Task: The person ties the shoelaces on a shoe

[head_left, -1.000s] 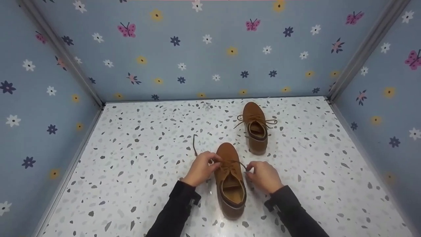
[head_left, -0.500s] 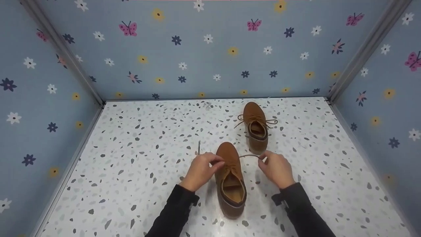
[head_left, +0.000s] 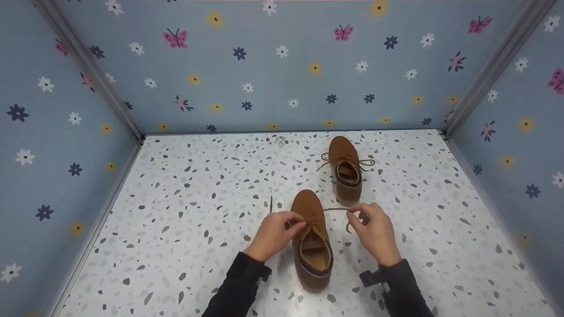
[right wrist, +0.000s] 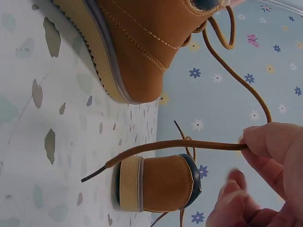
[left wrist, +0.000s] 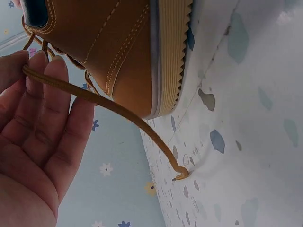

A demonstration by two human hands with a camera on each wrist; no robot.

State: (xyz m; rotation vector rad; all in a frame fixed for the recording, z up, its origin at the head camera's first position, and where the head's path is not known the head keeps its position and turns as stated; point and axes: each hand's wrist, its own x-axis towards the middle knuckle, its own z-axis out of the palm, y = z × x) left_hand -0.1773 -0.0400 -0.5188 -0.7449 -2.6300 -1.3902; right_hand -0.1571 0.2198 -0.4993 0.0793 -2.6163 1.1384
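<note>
A brown lace-up shoe (head_left: 307, 204) stands on the floor, toe pointing away, between my two hands. My left hand (head_left: 274, 233) is over its left side, pinching a shoelace (left wrist: 128, 113) between thumb and fingertips; the lace's tail reaches down to the floor in the left wrist view. To the right of the shoe, my right hand (head_left: 376, 231) pinches the other lace end between thumb and index finger. That lace (head_left: 335, 209) runs nearly level from the shoe to the fingers, and its dark-tipped tail (right wrist: 189, 143) sticks out past them in the right wrist view.
The matching brown shoe (head_left: 341, 147) stands farther back and slightly right, its laces tied in a bow. Blue panels (head_left: 282, 88) with flowers and butterflies enclose the speckled white floor (head_left: 198, 185) at the back and both sides.
My right hand has moved right, away from the shoe, and the lace between them has drawn out longer and straighter. The left hand stays close to the shoe; less lace shows beyond it.
</note>
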